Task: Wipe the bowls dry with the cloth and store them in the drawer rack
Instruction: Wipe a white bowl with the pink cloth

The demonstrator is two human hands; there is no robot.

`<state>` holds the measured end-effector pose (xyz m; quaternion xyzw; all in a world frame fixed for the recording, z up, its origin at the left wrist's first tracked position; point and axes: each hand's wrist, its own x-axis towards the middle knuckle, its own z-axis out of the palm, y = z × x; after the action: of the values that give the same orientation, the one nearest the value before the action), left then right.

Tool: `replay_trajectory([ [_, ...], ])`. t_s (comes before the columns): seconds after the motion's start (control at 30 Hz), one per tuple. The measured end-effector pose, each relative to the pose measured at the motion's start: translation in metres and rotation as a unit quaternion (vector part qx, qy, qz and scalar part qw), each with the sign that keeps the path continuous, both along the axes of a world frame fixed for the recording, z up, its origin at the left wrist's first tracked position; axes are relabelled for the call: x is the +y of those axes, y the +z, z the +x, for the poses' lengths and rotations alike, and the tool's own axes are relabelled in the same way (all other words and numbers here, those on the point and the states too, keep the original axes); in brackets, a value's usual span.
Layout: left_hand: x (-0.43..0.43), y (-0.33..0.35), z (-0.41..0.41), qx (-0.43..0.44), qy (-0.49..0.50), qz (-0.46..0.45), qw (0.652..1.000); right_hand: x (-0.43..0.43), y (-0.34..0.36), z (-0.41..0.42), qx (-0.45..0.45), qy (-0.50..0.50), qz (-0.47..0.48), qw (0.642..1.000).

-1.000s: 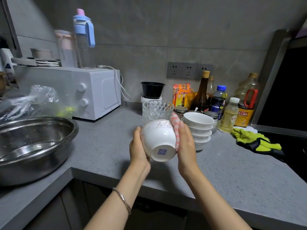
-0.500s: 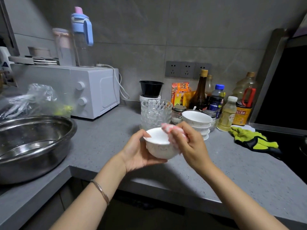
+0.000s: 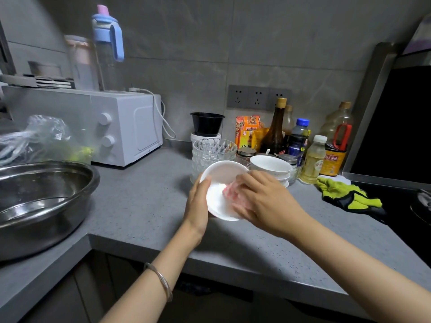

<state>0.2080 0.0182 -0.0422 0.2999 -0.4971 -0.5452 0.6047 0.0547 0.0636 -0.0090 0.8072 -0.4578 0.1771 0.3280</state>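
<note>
Tilted now toward the camera, the white bowl shows its inside; left hand grips its rim, right hand presses the pink cloth inside.

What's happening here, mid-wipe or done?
Mid-wipe. The person's left hand holds a white bowl over the grey counter, tilted toward the camera. The right hand grips a pink cloth and presses it against the inside of the bowl. A stack of white bowls sits just behind on the counter, beside stacked glass bowls. The drawer rack is not in view.
</note>
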Motion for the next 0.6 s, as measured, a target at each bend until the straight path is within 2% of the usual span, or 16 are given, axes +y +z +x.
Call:
replay_trajectory([
  [0.07, -0.001, 0.002, 0.0, 0.019, 0.035, -0.002, 0.999, 0.009, -0.004, 0.0, 0.035, 0.004, 0.02, 0.999],
  [0.17, 0.001, 0.003, -0.003, 0.034, 0.069, -0.026, 0.997, 0.02, -0.017, 0.009, 0.029, -0.014, 0.064, 0.997],
  [0.23, 0.002, -0.001, -0.01, 0.038, 0.083, -0.016, 0.996, 0.025, -0.025, 0.023, -0.006, -0.022, 0.118, 0.993],
  [0.3, 0.004, -0.005, -0.015, 0.043, 0.085, 0.018, 0.995, 0.03, -0.026, 0.038, -0.078, -0.015, 0.182, 0.98],
  [0.4, 0.0, -0.008, -0.015, 0.039, 0.064, 0.053, 0.996, 0.028, -0.025, 0.041, -0.144, 0.045, 0.222, 0.963],
  [0.47, 0.0, -0.005, -0.008, 0.011, 0.047, 0.046, 0.998, 0.021, -0.023, 0.027, -0.098, 0.065, 0.204, 0.972],
  [0.6, 0.001, 0.005, 0.006, -0.077, -0.01, 0.006, 0.997, 0.008, -0.009, -0.007, 0.109, 0.044, 0.092, 0.989],
])
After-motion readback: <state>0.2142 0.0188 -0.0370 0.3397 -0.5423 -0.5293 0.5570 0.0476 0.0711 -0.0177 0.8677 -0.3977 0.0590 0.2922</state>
